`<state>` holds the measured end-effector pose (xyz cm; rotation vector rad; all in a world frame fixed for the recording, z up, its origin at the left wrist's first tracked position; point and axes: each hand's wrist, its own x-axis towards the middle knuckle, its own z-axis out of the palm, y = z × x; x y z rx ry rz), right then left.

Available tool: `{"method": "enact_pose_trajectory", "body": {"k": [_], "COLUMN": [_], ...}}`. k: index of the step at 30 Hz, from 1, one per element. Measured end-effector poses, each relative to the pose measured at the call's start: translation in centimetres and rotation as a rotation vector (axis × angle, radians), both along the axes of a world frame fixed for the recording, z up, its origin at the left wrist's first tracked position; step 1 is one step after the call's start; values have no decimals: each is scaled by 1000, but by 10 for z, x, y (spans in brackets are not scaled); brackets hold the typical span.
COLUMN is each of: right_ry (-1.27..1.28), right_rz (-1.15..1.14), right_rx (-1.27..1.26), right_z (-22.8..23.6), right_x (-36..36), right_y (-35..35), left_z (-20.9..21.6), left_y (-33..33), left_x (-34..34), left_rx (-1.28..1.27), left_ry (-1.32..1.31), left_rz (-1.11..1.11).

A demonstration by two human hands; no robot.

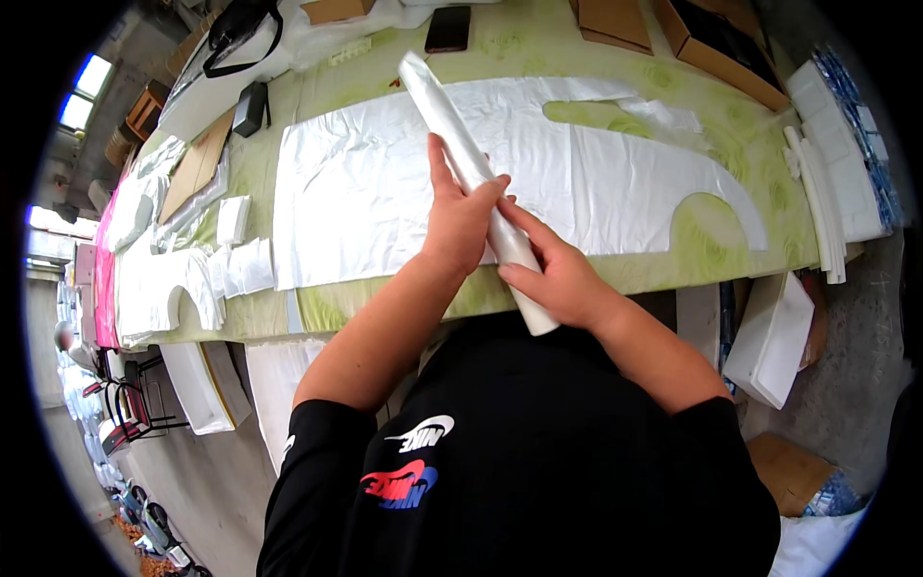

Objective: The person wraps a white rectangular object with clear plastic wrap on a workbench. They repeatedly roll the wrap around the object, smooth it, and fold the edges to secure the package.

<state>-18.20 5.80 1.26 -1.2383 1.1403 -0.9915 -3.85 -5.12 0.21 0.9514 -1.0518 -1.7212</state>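
A long white roll of thin plastic film [450, 123] slants across the middle of the view, its near end close to my body. My left hand [458, 216] is closed round its middle, thumb across the top. Just below, my right hand [553, 264] grips the same roll nearer its lower end. Beneath and beyond the roll, a flat white plastic apron [356, 183] lies spread on the table, with a curved cut-out at its right end and a long slot on its far side. Part of the apron is hidden by the roll and my hands.
The table [327, 313] has a green patterned cover. A dark phone [448, 29] and open cardboard boxes [721, 53] lie at the far side. On the left are a cardboard sheet [197, 168], a dark grey box [251, 109] and folded white plastic [245, 266]. White rolls [815, 207] rest at the right edge.
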Motion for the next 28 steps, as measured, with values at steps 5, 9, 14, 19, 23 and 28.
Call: {"method": "enact_pose_trajectory", "body": {"k": [5,9,14,19,23,28], "right_ry": [85,177,221,234,279,292], "right_rz": [27,33,35,35,18,3], "right_rx": [145,201,235,217,252,430], "right_z": [0,10,17,14,16,20], "right_x": [-40,-63,-75,-81,-83,-89], "right_y": [28,55,78,88,87,97], "left_z": [-45,-15,-5,-2,3,-17], "left_y": [-57,-94,-141,-163,-162,-166], "left_x": [11,26,30,27,18,16], "left_rx": [-543,-249,-278,-249,-208,-456], "left_ry": [-652,-727,-966,-966,-985,-1136], "left_rz": [136,3,-199,-356,-398,-399]}}
